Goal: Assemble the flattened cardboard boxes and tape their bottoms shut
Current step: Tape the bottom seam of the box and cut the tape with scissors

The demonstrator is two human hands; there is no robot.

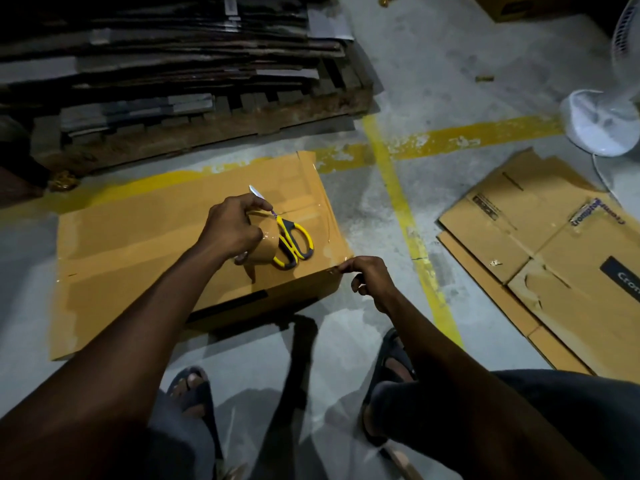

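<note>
An assembled cardboard box (pixel 138 251) stands on the floor with its flaps shut and shiny clear tape along the seams. My left hand (pixel 232 226) is over the box top and grips a roll of clear tape (pixel 265 247). Yellow-handled scissors (pixel 292 240) lie on the box just right of the roll, blades pointing away. My right hand (pixel 370 277) pinches the tape at the box's near right corner. A strip of clear tape runs from that corner toward me over my legs.
Flattened cardboard boxes (pixel 554 258) lie on the floor at the right. A tall stack of flat cartons on a wooden pallet (pixel 180 74) fills the back left. A white pedestal fan (pixel 602 123) stands at the far right. Yellow lines (pixel 401 202) cross the concrete floor.
</note>
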